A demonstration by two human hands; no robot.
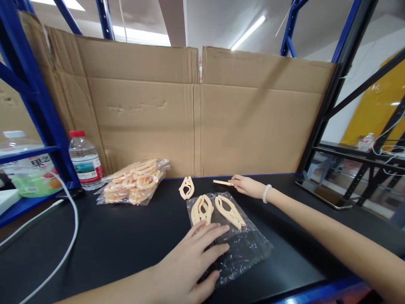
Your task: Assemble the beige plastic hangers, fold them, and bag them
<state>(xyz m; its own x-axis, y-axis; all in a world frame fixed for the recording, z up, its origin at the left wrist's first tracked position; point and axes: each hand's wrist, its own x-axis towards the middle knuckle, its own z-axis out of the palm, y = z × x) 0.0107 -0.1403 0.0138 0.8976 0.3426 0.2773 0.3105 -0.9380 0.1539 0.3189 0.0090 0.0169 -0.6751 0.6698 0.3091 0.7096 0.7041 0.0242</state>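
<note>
My left hand (199, 261) lies with fingers spread on a clear plastic bag (240, 253), its fingertips at the lower end of a cream folding clothes hanger (201, 209). Beside that one, a second folded hanger (230, 211) also rests on the bag. Farther back, my right hand (248, 186) pinches another cream hanger (223, 183), seen edge-on near the table's back edge. One more folded hanger (186, 188) lies alone on the black table (133, 240), left of the right hand and behind the bag.
A filled clear bag of hangers (134, 183) sits at the back left. Beside it stand a red-capped water bottle (85, 160) and a larger bottle (30, 164). A white cable (74, 219) curves along the left. Cardboard (145, 109) walls the back; a phone-like device (322, 195) lies right.
</note>
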